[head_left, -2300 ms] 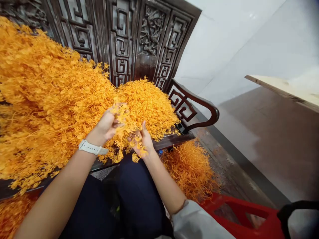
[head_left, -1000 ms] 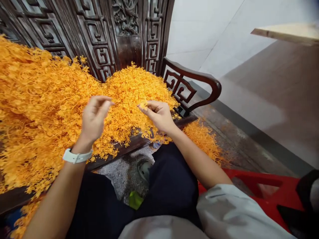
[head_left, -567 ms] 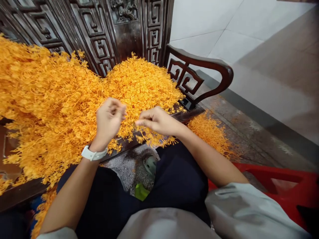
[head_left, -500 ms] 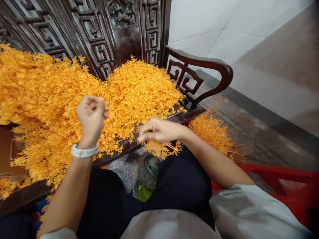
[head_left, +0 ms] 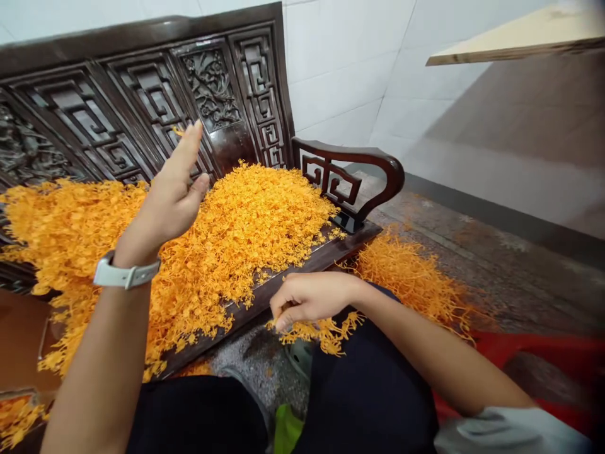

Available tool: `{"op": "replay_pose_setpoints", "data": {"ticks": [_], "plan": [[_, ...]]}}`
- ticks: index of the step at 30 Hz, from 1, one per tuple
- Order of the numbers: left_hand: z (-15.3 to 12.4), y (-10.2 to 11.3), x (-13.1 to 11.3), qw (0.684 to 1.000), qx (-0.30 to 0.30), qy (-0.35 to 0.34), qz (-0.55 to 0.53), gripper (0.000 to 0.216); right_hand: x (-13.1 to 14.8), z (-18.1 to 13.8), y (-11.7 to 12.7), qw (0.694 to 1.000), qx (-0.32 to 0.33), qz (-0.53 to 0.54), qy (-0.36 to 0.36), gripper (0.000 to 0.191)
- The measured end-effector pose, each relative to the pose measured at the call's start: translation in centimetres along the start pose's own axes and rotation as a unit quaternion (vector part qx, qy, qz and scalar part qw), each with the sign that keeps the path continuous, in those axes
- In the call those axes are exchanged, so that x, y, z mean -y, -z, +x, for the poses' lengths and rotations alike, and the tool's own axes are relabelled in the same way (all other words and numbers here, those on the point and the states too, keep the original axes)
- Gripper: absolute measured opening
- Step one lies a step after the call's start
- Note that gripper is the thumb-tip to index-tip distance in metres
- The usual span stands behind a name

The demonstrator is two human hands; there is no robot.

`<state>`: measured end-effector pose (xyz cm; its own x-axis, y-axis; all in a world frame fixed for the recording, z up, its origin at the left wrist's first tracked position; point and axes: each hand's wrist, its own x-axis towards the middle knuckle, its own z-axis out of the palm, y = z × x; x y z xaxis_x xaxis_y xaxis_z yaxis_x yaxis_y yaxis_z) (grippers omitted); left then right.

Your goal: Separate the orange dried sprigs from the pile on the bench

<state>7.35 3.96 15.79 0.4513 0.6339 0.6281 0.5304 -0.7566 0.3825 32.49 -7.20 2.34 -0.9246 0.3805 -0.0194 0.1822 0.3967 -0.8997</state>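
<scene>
My left hand (head_left: 172, 189), with a pale watch band at the wrist, is raised over a big heap of orange plastic flower-like pieces (head_left: 265, 221). Its fingers are stretched out and the thumb stands apart. One small orange piece (head_left: 178, 131) shows just beside its fingertips; whether it touches them I cannot tell. Above my lap, near the bench's front edge, my right hand (head_left: 309, 299) is closed on a bunch of orange plastic pieces (head_left: 326, 334), which dangle below the palm.
The heap lies on a dark carved wooden bench (head_left: 236, 135) with a curved armrest (head_left: 378, 164). Thin orange strands (head_left: 411, 271) are piled on the floor to the right. A red plastic stool or chair (head_left: 529, 359) is beside me. At left stands a cardboard box (head_left: 23, 334).
My left hand has risen and its curled fingers have straightened. My right hand keeps its bunch, now lower in the picture. The view has tilted up, showing the bench's top rail.
</scene>
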Motion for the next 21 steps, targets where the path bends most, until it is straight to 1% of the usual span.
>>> {"op": "replay_pose_setpoints", "data": {"ticks": [2,4,5,6,8,11,13,14,17,19,21], "plan": [[-1.1,0.5,-1.5,1.0,-0.03,0.004,-0.003,0.048,0.7,-0.2,-0.3,0.997,-0.077,0.004,0.015,0.034],[-3.7,0.0,-3.3,0.997,-0.074,0.034,0.008,0.032,1.2,-0.2,-0.4,0.982,-0.184,0.029,0.015,0.035],[-5.2,-0.5,-4.3,0.996,-0.076,0.049,0.0,0.03,1.4,-0.1,-0.5,0.971,-0.234,0.055,0.006,0.035],[-6.8,-1.0,-5.3,0.996,-0.071,0.06,-0.014,0.029,1.5,0.0,-0.5,0.956,-0.278,0.088,-0.005,0.034],[-9.6,-2.1,-7.1,0.996,-0.041,0.07,-0.045,0.025,1.5,0.5,-0.4,0.923,-0.347,0.163,-0.019,0.031],[-12.3,-3.7,-8.3,0.995,0.034,0.076,-0.045,0.019,1.4,1.5,-0.1,0.863,-0.425,0.272,0.005,0.033],[-13.0,-4.9,-7.9,0.996,0.07,0.062,-0.012,0.02,1.3,2.3,0.0,0.83,-0.449,0.33,0.03,0.035],[-13.0,-5.5,-7.4,0.996,0.073,0.048,0.011,0.024,1.3,2.6,0.0,0.816,-0.455,0.353,0.043,0.035],[-12.1,-7.3,-5.2,0.998,0.035,-0.004,0.054,0.039,1.1,3.2,0.1,0.786,-0.466,0.397,0.084,0.037],[-11.3,-8.4,-3.8,0.999,-0.001,-0.019,0.032,0.036,1.1,3.4,0.2,0.78,-0.459,0.411,0.112,0.034],[-10.5,-9.1,-2.7,0.999,-0.034,-0.014,-0.01,0.027,1.1,3.3,0.3,0.787,-0.434,0.421,0.123,0.028]]}}
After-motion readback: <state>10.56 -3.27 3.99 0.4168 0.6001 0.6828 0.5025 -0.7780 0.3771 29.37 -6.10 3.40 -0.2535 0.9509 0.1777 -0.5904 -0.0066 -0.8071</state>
